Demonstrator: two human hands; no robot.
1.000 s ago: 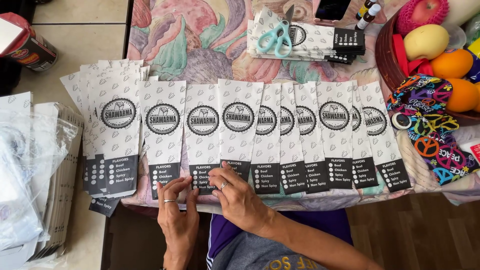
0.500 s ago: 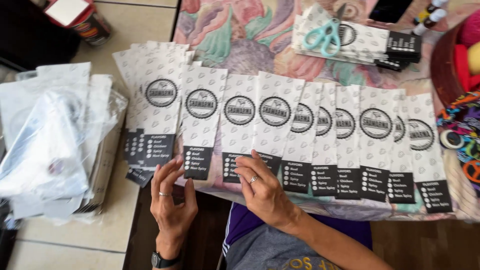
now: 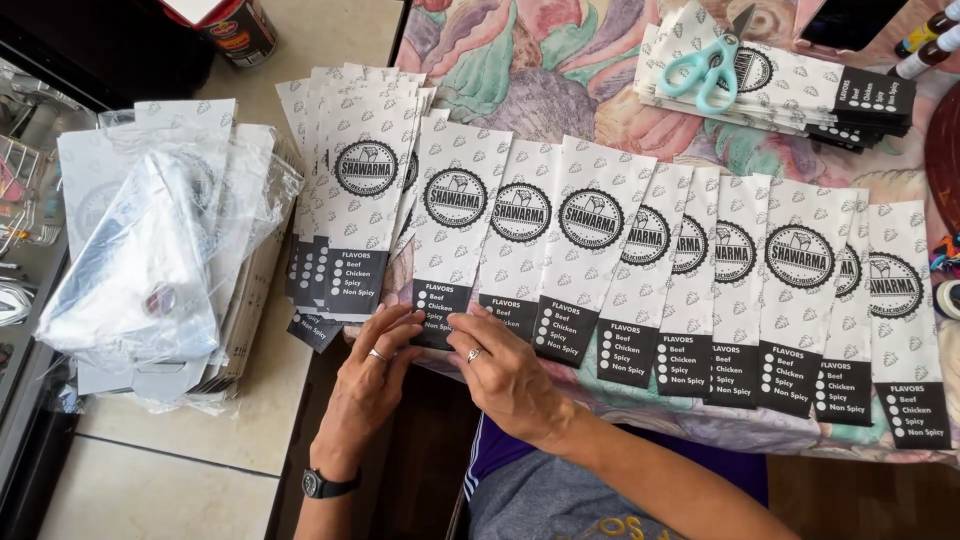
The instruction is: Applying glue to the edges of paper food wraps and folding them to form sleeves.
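A row of several overlapping white paper sleeves (image 3: 640, 260) with round black logos and black bottom bands lies across the table's front edge. My left hand (image 3: 375, 375) and my right hand (image 3: 505, 370) meet at the black bottom band of one sleeve (image 3: 452, 235) near the row's left end, fingertips pinching its lower edge. Each hand wears a ring, and the left wrist carries a black watch. A thicker fanned stack of the same sleeves (image 3: 345, 190) lies just left of that sleeve.
A plastic-wrapped bundle of sleeves (image 3: 165, 260) sits at the left on a tiled counter. Teal scissors (image 3: 705, 65) rest on another sleeve stack (image 3: 800, 85) at the back right. A can (image 3: 230, 25) stands at the back left. The floral tablecloth (image 3: 540, 70) covers the table.
Both hands have shifted left along the row, from its middle to the sleeve near the left stack. The view has swung left, bringing the wrapped bundle further in.
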